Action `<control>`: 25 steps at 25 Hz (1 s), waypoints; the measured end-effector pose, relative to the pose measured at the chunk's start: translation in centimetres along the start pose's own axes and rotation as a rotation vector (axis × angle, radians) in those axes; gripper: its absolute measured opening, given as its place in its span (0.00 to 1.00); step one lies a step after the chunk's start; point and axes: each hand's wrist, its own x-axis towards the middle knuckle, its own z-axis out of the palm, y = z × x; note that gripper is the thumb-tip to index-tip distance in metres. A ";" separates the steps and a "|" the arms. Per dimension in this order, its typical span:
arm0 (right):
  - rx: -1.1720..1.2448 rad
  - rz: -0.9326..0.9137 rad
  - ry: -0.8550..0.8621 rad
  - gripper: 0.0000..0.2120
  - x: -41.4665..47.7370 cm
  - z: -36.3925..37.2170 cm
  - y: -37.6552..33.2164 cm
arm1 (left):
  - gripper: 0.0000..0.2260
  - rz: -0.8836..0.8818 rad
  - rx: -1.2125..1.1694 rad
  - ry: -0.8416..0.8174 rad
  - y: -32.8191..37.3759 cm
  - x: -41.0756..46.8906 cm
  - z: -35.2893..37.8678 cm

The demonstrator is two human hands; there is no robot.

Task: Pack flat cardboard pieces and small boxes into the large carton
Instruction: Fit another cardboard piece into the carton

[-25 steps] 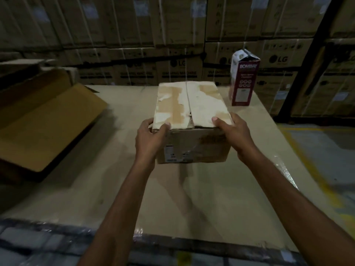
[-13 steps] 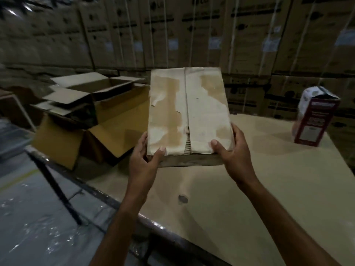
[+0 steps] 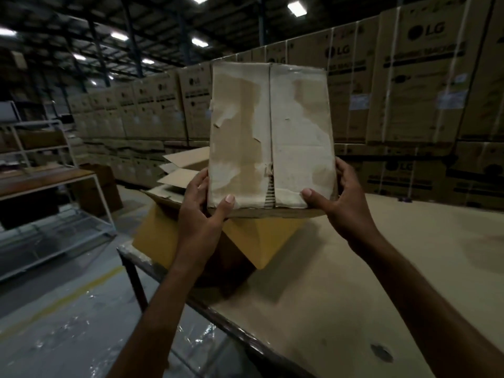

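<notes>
I hold a small worn cardboard box (image 3: 270,137) up in the air, its torn, taped top flaps facing me. My left hand (image 3: 203,205) grips its lower left corner and my right hand (image 3: 341,203) grips its lower right corner. Behind and below the box stands the large open carton (image 3: 256,238) at the table's left end, with its flaps (image 3: 180,170) spread open. The held box hides most of the carton's opening.
The table (image 3: 354,282) has a cardboard-covered top and a dark metal edge running toward me. A metal shelf trolley (image 3: 54,181) stands on the left across the floor aisle. Tall stacks of printed cartons (image 3: 409,91) wall off the back.
The small box went from resting on the table to raised and carried left, over the large carton. My view turned left, and the red-and-white pack left the view.
</notes>
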 end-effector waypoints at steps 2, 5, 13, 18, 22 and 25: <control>0.015 0.004 0.001 0.42 2.2 3.6 -0.3 | 0.27 0.020 0.016 -0.017 -0.9 3.5 -2.8; 0.026 -0.006 -0.003 0.43 5.7 7.7 -0.4 | 0.28 0.035 0.034 -0.032 -2.8 8.2 -5.4; 0.045 -0.030 -0.015 0.43 17.1 16.1 3.7 | 0.28 0.076 0.063 -0.052 -10.5 20.9 -7.6; 0.072 0.023 -0.051 0.42 26.0 21.7 6.3 | 0.28 0.043 0.032 -0.052 -15.8 30.5 -8.4; 0.024 0.061 -0.042 0.44 31.8 26.3 8.7 | 0.25 0.000 0.023 -0.061 -20.7 37.7 -9.1; -0.024 0.116 -0.034 0.45 34.8 29.2 10.2 | 0.24 -0.062 0.039 -0.051 -24.4 41.4 -9.2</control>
